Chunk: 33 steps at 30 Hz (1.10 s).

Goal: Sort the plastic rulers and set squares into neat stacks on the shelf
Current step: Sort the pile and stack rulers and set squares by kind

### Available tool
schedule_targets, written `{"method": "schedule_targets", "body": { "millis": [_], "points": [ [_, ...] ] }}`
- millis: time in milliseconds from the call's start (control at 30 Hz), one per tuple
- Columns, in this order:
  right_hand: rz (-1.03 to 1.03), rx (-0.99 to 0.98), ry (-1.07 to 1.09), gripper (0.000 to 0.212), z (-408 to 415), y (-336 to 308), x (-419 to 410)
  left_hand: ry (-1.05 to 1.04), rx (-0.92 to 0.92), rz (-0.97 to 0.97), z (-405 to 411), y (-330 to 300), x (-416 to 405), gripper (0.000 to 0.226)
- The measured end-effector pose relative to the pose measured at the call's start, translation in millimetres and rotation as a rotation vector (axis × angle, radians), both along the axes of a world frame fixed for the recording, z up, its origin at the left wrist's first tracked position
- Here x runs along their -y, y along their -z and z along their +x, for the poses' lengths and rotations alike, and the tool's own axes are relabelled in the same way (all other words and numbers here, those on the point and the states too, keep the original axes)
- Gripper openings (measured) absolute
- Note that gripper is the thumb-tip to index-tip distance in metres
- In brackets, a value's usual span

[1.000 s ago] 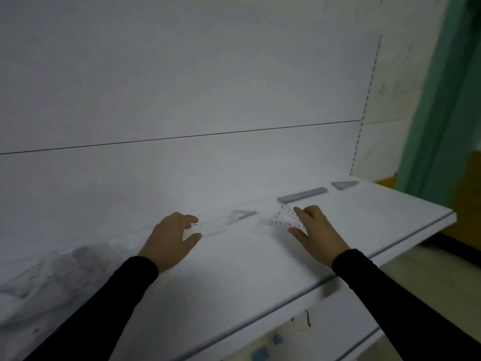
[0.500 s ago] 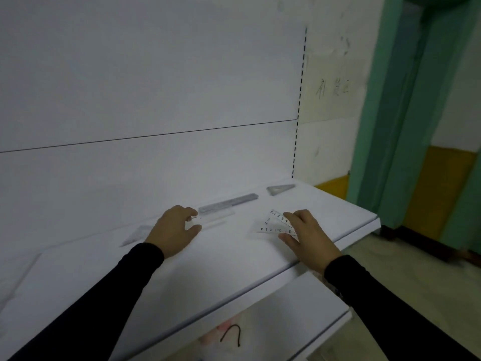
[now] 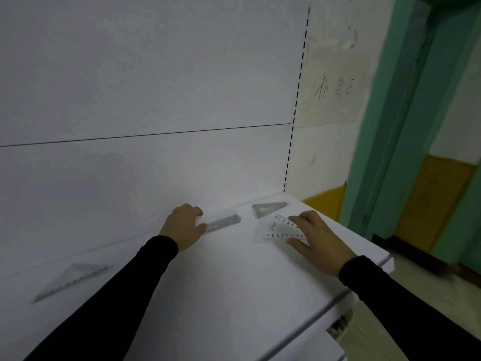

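Note:
On the white shelf point(image 3: 221, 295), my left hand point(image 3: 183, 226) grips the near end of a clear straight ruler point(image 3: 225, 222) that lies against the back wall. My right hand point(image 3: 316, 239) pinches a clear set square point(image 3: 276, 230) with black numbers, its fingers on top and thumb at the near edge. A grey set square point(image 3: 268, 208) lies just behind it near the shelf's right back corner. Another clear set square point(image 3: 70, 280) lies far left on the shelf.
The white back panel point(image 3: 145, 87) rises behind the shelf, ending at a dashed black strip. The shelf's right edge point(image 3: 385, 259) drops to the floor. A green door frame point(image 3: 406, 113) and yellow wall base stand to the right. A lower shelf shows below.
The view has swung right. Both hands moved rightward along the shelf, the left with the straight ruler, the right with the numbered set square, now close to the grey set square.

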State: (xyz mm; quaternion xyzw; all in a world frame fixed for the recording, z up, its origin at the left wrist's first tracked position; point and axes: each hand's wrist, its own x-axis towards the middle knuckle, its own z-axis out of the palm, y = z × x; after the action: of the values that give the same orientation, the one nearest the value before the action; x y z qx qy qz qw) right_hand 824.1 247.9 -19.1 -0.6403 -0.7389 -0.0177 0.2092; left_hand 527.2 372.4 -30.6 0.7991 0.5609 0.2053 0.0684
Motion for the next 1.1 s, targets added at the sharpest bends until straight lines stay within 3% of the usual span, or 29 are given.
{"method": "schedule_targets", "body": {
  "millis": [133,467,833,1100],
  "points": [
    [-0.018,-0.007,-0.036,0.055,10,-1,-39,-0.015,-0.096,-0.11,7,7,-12,0.038],
    [-0.072,-0.001,-0.236,0.053,36,-2,-131,-0.092,-0.08,-0.134,16,2,-14,0.042],
    [-0.223,0.022,-0.554,0.052,80,7,-214,-0.419,-0.007,0.02,68,2,46,0.05],
    [-0.271,0.046,-0.708,0.035,82,19,-231,-0.578,-0.09,-0.147,117,12,89,0.068]
  ]
}}
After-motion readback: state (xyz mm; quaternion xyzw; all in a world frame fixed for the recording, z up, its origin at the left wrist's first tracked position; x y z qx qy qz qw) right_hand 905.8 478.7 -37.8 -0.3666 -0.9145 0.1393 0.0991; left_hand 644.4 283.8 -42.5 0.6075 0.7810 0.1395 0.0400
